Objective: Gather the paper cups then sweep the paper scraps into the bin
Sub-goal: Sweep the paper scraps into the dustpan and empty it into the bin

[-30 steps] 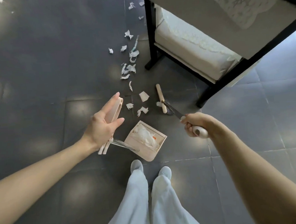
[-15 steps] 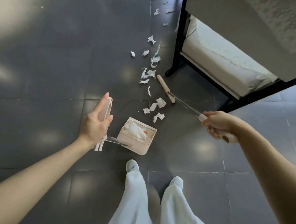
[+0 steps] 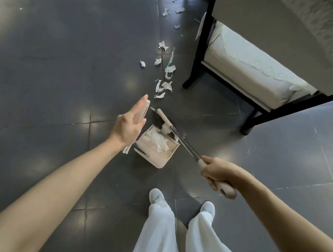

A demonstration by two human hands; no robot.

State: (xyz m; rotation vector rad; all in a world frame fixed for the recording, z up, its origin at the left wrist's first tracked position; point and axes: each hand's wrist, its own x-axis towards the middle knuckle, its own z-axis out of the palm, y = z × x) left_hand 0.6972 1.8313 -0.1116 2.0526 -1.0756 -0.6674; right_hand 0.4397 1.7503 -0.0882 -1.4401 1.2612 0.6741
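**Broom head at the dustpan's mouth**

Pinches the upright handle of the dustpan point(image 3: 159, 157) between thumb and straight fingers of the left grip point(image 3: 129, 128). Wraps the right grip point(image 3: 217, 173) tightly round the handle of the broom point(image 3: 186, 146), broom head set against the pan's open mouth. Holds crumpled paper scraps point(image 3: 156, 141) inside the pan. Shows loose scraps point(image 3: 167, 85) strewn just beyond it on the dark tiled floor point(image 3: 51, 74), trailing past the black leg of a bench point(image 3: 194, 65) with a white cushion. Stands in white shoes point(image 3: 156, 196) near the pan.
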